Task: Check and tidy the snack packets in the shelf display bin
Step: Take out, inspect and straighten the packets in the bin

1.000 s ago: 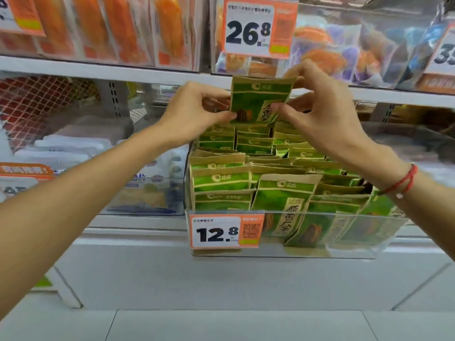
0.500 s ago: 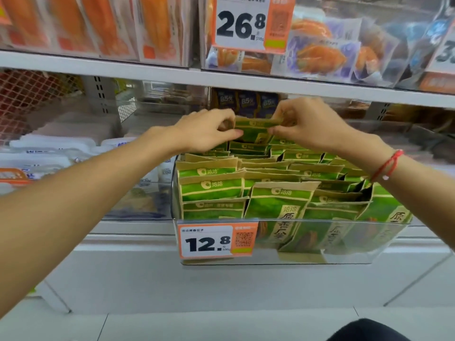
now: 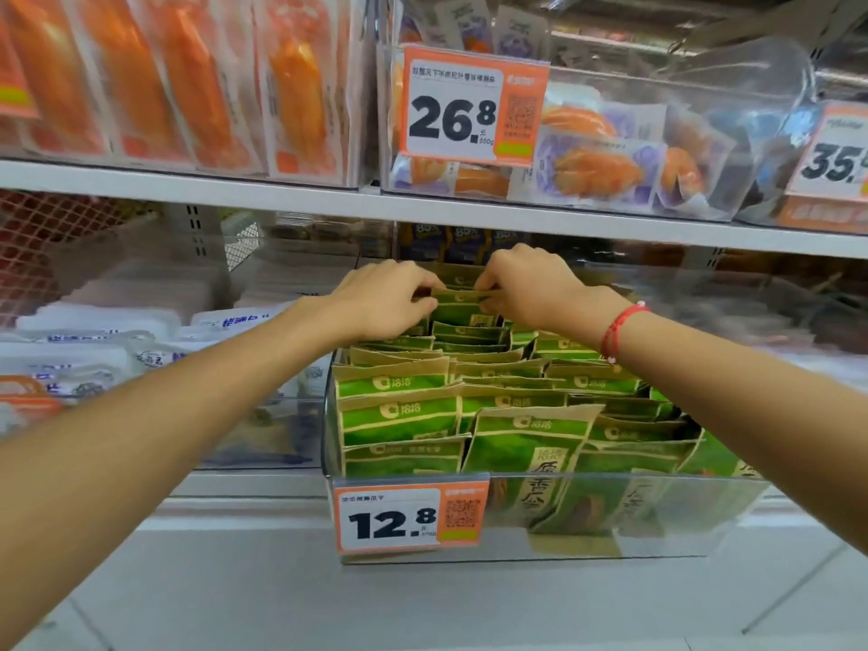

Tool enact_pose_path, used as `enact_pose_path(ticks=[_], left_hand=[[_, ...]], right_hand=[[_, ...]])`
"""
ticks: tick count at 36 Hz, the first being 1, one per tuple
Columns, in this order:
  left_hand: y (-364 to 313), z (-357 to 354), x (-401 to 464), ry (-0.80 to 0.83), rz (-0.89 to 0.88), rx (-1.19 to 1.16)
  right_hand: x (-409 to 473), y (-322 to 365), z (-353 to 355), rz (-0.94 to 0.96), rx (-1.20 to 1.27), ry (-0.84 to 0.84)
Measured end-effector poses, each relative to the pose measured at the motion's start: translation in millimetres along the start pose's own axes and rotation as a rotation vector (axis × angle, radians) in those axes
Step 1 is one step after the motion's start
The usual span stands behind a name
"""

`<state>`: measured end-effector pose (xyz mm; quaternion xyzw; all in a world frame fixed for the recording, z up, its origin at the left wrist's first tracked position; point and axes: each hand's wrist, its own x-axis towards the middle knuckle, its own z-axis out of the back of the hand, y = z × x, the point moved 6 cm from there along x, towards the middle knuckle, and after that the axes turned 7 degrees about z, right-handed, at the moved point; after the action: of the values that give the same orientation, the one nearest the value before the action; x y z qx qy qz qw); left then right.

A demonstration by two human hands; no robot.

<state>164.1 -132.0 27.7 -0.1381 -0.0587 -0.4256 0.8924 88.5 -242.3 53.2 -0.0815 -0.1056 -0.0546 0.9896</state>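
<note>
Orange 12.8 price tag [image 3: 412, 518] on the clear display bin [image 3: 657, 514] front, green snack packets [image 3: 399, 411] standing in rows inside, at the back row left hand [image 3: 383, 298] and right hand [image 3: 521, 286] each pinching the top edge of one packet [image 3: 458, 300], white shelf edge [image 3: 282, 202] above

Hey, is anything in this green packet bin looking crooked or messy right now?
Yes. At the front right of the clear bin, the green packets lean sideways and overlap, unlike the straighter stack at front left. Both the left hand and right hand pinch a back-row packet.
</note>
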Motion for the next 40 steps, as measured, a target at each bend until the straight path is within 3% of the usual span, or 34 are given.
enact_pose_path(ticks=[11,15,18,21,23,27,33,40], left_hand=[[4,6,0,-0.033,-0.02,0.003],[-1,1,13,0.016,0.006,-0.01],[-6,-4,24,0.084,0.04,-0.032],[-12,-6,32,0.096,0.071,-0.083],[-14,-7,35,0.087,0.106,-0.126],[-10,-5,43,0.055,0.169,-0.191],[-7,-11,51,0.061,0.236,-0.236],[-6,-9,39,0.11,0.177,-0.246]], right_hand=[[8,2,-19,-0.052,-0.047,0.062],[-5,-1,-24,-0.025,0.126,0.182],[-20,-11,-17,-0.006,0.238,0.104],[-34,-22,-9,-0.017,0.151,0.054],[-41,-29,-12,-0.088,0.084,0.1],[-48,-39,-37,-0.285,0.181,0.301],[-48,-37,-44,-0.286,0.149,0.388],[-50,-37,-46,-0.296,0.132,0.438]])
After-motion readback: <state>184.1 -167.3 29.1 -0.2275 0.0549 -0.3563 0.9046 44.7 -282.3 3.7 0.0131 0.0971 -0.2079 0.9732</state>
